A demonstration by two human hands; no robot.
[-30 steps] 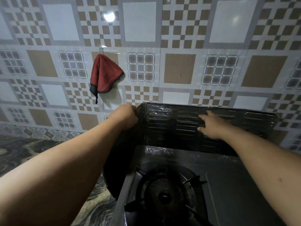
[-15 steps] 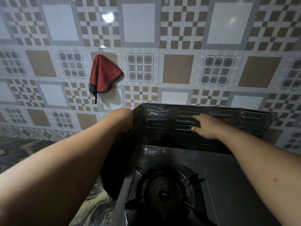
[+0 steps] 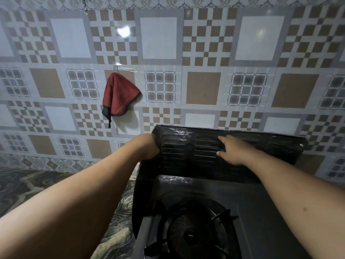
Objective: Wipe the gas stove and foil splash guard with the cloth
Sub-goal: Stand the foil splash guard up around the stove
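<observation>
A dark foil splash guard (image 3: 261, 146) stands folded around the back and left side of a black gas stove (image 3: 261, 212) with a round burner (image 3: 190, 234). My left hand (image 3: 147, 146) grips the guard's top left corner fold. My right hand (image 3: 231, 150) lies flat on the guard's ribbed back panel, fingers spread, holding nothing. A red cloth (image 3: 117, 96) with a dark edge hangs from a hook on the tiled wall, up and left of both hands.
The patterned tiled wall (image 3: 203, 86) rises right behind the guard. A marbled dark countertop (image 3: 24, 186) runs to the left of the stove.
The view has tilted upward, showing more wall. My right hand has slid a little left along the back panel. My left hand keeps its hold on the corner.
</observation>
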